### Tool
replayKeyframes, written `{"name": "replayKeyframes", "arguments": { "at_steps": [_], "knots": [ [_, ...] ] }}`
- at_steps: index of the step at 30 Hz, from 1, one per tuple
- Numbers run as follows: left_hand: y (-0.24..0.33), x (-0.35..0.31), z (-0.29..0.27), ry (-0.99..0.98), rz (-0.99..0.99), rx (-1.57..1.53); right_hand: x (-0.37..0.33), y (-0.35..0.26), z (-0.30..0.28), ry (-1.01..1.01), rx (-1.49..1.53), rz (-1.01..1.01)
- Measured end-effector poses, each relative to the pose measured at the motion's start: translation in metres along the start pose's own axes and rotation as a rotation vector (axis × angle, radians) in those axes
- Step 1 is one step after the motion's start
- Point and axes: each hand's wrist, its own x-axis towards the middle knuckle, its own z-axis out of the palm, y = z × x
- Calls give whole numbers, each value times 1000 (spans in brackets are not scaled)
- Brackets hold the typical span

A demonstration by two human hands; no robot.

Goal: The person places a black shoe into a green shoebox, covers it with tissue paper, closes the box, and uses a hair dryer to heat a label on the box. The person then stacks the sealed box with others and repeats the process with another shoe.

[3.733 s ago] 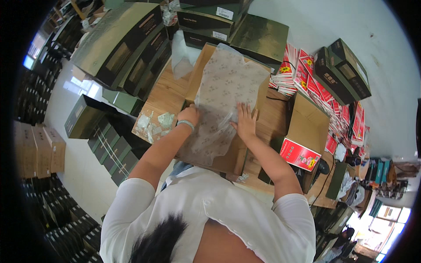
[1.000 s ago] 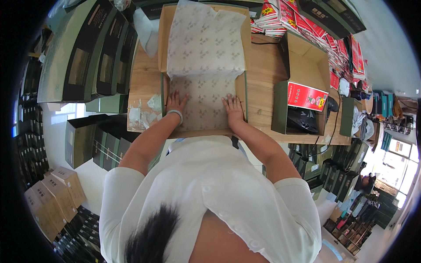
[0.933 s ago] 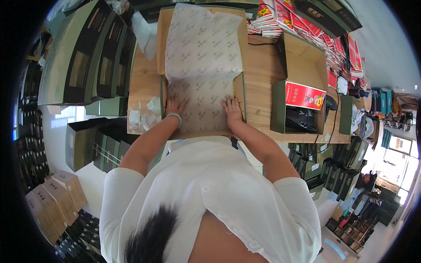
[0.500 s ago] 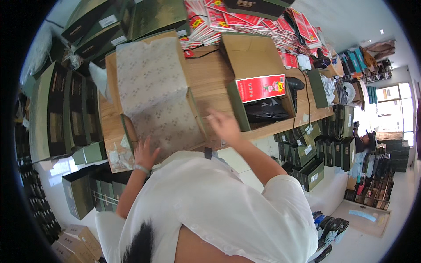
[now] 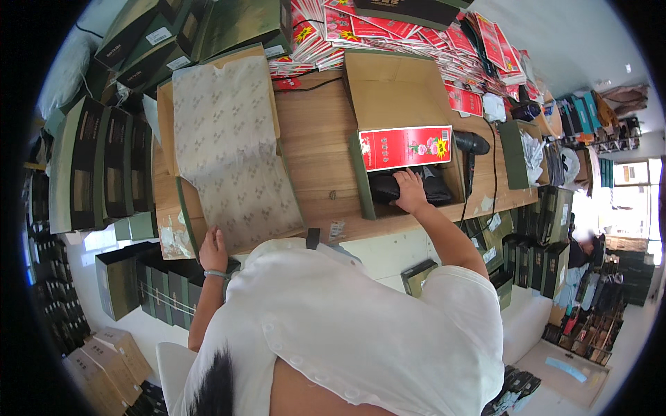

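My left hand (image 5: 214, 251) rests at the near left corner of an open shoebox (image 5: 189, 201) lined with patterned white tissue paper (image 5: 232, 125); its fingers are stretched out. To the right stands a second open box (image 5: 390, 83), green outside and brown inside, lid tipped back. In it lies a black, soft-looking bundle (image 5: 436, 188), its contents not visible. A red flat packet with printed flowers (image 5: 406, 148) lies across the box's far part. My right hand (image 5: 412, 192) reaches in over the near wall, fingers spread on the black bundle.
Beside the right box lies a black hair dryer (image 5: 472, 143) with a cord. Many red packets (image 5: 402, 35) are heaped at the table's back. Green boxes stack at the left (image 5: 100, 166) and below the table (image 5: 548, 208). A small green box (image 5: 515, 156) holds crumpled paper.
My right hand has moved right from over the table into the right box, onto the black bundle. The left hand has shifted slightly toward the lined box's near corner.
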Motion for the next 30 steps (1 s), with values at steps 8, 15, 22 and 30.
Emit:
{"name": "replayKeyframes", "arguments": {
  "at_steps": [8, 15, 22, 30],
  "knots": [
    [3, -4, 5, -3, -136, 168, -40, 31, -73, 122, 473, -144],
    [-5, -6, 12, 24, -114, 181, -86, -10, -181, 304, 1095, -52],
    [9, -7, -5, 7, -100, -134, -58, -170, -208, 284, 1466, -274],
    [-8, -16, -44, 149, 46, -570, 6, -375, -199, -6, 1179, -429]
  ]
}}
